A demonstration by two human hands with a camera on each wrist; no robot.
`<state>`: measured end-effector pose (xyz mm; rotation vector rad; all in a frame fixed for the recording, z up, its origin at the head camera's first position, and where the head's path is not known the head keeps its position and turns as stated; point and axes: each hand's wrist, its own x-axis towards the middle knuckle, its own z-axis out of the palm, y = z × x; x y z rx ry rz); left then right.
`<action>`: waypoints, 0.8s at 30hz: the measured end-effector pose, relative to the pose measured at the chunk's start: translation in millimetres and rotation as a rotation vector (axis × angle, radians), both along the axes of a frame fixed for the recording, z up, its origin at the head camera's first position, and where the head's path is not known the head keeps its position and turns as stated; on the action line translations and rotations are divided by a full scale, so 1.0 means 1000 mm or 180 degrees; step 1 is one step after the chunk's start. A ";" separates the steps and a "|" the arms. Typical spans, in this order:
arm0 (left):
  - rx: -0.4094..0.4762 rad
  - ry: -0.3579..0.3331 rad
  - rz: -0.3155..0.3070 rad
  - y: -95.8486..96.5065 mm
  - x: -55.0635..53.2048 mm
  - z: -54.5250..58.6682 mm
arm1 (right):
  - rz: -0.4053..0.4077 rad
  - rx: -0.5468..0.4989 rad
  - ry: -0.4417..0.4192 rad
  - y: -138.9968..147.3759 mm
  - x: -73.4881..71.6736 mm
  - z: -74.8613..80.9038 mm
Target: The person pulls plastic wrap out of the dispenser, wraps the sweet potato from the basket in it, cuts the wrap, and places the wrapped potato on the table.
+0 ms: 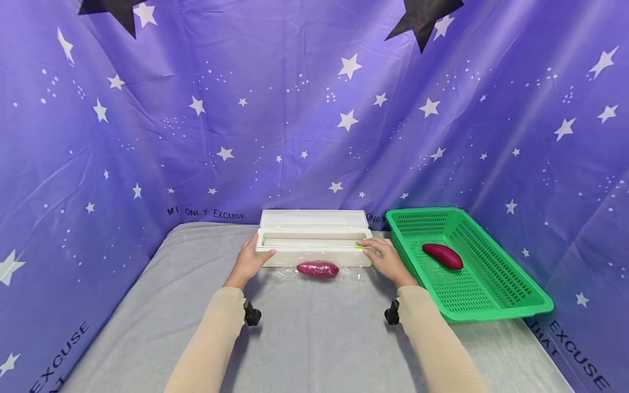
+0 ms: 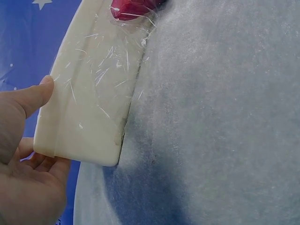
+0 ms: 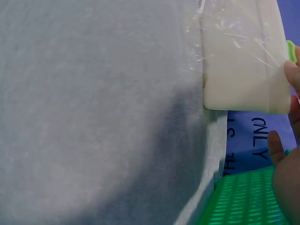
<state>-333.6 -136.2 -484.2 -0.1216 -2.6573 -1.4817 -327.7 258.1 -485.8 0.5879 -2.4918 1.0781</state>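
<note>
Our left hand point(image 1: 248, 263) grips the white box point(image 1: 291, 255), likely light and stiff, best held by its ends; our right hand point(image 1: 387, 262) pinches its right-end slider point(image 1: 359, 246).

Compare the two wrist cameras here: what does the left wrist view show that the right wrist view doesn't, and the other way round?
Only the left wrist view: the left hand gripping the dispenser's left end, and part of a film-covered purple-red vegetable.

Only the right wrist view: the right hand, a lime-green tab and the green basket.

Both: the white dispenser, clear film, grey cloth and blue-purple backdrop.
</note>
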 end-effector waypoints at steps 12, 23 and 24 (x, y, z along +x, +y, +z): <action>0.0039 -0.0009 0.0033 -0.002 -0.001 -0.002 | -0.0249 -0.0024 -0.0278 -0.007 0.000 0.006; -0.0002 -0.0016 0.0017 -0.003 0.000 -0.001 | -0.0179 -0.0008 -0.0120 -0.007 -0.004 0.004; 0.0003 -0.0021 0.0016 -0.003 0.000 0.000 | -0.0151 -0.0007 -0.0132 -0.006 -0.004 0.005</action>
